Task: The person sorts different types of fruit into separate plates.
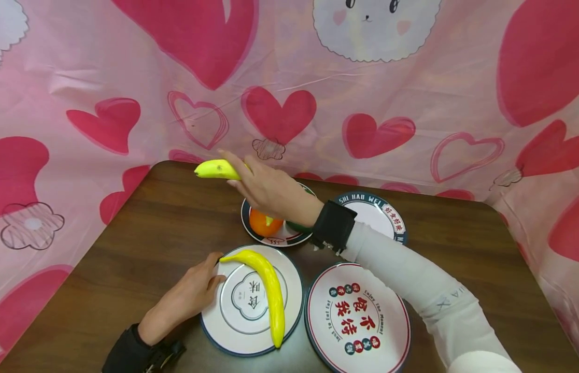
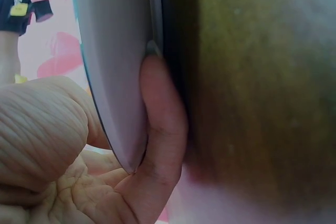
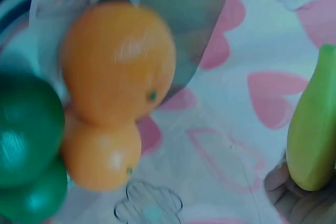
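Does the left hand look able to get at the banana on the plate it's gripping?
Likely yes: the banana lies uncovered with one end by the left hand, though that hand would probably need to release the plate first.

right hand [image 1: 272, 192] far forward, left hand [image 1: 194, 286] nearer, curled

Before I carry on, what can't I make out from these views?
Head: most of the green fruits, covered by the right hand and black wristband.
Head: near edge of the far plate, behind the white sleeve.
Right wrist: right side of the held banana, cut off by the picture edge.
Left wrist: upper face of the gripped plate, turned away.
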Available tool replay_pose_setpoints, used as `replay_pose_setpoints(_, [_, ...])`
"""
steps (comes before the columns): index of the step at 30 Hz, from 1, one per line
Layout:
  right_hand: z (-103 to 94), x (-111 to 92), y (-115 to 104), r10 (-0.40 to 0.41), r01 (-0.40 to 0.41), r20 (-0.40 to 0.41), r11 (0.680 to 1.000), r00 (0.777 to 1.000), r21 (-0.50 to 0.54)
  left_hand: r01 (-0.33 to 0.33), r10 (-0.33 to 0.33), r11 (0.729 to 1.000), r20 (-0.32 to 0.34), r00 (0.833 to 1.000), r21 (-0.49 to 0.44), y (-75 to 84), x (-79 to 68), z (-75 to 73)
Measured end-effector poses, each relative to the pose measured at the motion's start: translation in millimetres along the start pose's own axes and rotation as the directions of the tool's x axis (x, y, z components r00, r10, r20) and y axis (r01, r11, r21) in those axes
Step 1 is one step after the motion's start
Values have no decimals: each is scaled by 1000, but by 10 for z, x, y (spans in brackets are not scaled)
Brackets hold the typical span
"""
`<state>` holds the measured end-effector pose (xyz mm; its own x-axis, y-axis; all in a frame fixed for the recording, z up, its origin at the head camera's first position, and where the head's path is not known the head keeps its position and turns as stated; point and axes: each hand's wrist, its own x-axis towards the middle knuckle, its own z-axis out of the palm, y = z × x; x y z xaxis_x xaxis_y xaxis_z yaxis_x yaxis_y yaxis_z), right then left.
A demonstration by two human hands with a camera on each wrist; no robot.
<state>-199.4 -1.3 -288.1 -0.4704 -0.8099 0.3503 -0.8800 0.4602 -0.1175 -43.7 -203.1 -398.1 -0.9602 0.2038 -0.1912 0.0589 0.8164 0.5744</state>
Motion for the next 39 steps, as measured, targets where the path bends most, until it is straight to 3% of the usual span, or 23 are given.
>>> replay_pose_setpoints(5, [44, -217, -121, 49, -59, 108, 994, 993, 88, -21, 21, 1000, -10, 1000, 1, -9, -8, -2])
replay_pose_setpoints(12, [178, -573, -232, 87, -82, 211, 996, 974, -33, -45, 45, 999, -7, 999, -1, -26, -7, -3])
replay_pose_setpoints(19, [339, -834, -253, 139, -134, 300, 990, 944, -35, -24, 24, 1000, 9, 1000, -6, -32, 7, -1])
replay_pose_setpoints(30, [672, -984, -311, 200, -201, 381, 979, 903, -37, -10, 10, 1000, 20, 1000, -14, -34, 12, 11])
replay_pose_setpoints(39, [733, -1032, -364, 247, -311, 455, 948, 856, 72, 5, -5, 1000, 29, 1000, -19, -41, 29, 9])
